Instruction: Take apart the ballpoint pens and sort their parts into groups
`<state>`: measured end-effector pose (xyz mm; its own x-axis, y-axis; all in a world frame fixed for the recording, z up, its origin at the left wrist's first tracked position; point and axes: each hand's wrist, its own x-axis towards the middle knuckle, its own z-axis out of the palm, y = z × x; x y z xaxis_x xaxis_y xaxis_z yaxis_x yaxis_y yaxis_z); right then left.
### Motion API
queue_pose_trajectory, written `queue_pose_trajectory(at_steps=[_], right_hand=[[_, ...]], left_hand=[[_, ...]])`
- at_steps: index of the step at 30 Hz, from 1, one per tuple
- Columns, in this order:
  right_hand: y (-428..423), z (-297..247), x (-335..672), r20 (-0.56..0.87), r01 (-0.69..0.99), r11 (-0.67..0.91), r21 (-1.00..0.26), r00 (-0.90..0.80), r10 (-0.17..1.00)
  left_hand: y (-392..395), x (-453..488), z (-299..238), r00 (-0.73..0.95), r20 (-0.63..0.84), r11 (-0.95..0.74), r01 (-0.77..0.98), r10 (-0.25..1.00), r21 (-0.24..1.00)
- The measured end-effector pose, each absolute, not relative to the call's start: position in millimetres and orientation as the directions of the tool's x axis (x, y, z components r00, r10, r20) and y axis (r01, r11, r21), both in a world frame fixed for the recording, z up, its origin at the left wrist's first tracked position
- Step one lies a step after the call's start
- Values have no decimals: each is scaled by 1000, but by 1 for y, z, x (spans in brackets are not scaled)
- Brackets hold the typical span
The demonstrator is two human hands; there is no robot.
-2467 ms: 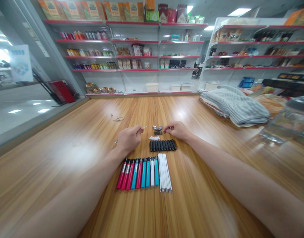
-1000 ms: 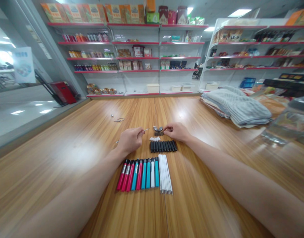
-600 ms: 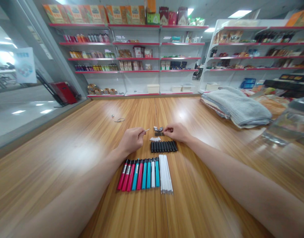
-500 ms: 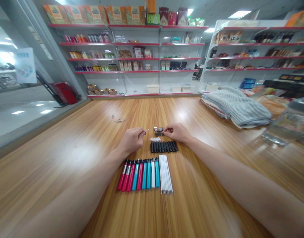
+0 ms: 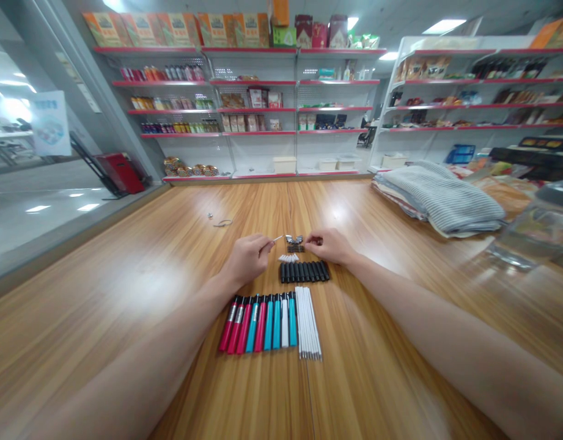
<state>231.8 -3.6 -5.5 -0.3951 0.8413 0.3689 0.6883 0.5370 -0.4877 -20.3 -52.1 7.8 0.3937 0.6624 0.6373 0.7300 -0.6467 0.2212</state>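
Note:
My left hand (image 5: 251,260) is closed in a pinch on a thin white pen refill (image 5: 277,238), its end pointing up and to the right. My right hand (image 5: 329,245) has thumb and forefinger pinched at the right end of a row of small dark springs (image 5: 294,249); anything between the fingertips is too small to make out. Small silver parts (image 5: 294,239) lie just beyond the springs. Nearer me are short white pieces (image 5: 288,258), a row of black pen grips (image 5: 304,272), pink, blue and white pen barrels (image 5: 261,324), and white refills (image 5: 309,324).
On the wooden table (image 5: 171,366), a small ring-like loop (image 5: 223,223) and a tiny shiny piece (image 5: 210,216) lie at the far left. Folded striped cloth (image 5: 441,192) and a clear jar (image 5: 529,232) stand at the right. Stocked shelves (image 5: 249,131) line the back.
My right fingertips have drawn back slightly to the right from the springs. The left hand, still holding the refill, has shifted a touch to the right. The laid-out parts look unchanged.

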Motion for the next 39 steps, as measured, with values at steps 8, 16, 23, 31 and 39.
queue_pose_trajectory(at_steps=[8,16,23,31,39], right_hand=[[-21,6,230,453,419,679,-602,-521,723],[-44,22,208,563,336,753,-565,-510,650],[-29,11,217,525,426,660,-620,-400,751],[-7,-2,239,441,355,547,-758,-340,831],[-23,12,226,753,593,783,-189,-424,503]], left_hand=[[-50,-17,5,568,581,-762,630,583,150],[-55,-15,3,631,549,-804,578,548,138],[-52,-15,4,537,610,-731,675,583,105],[-49,-20,2,483,640,-677,732,598,80],[-52,-18,5,468,682,-679,732,562,58]])
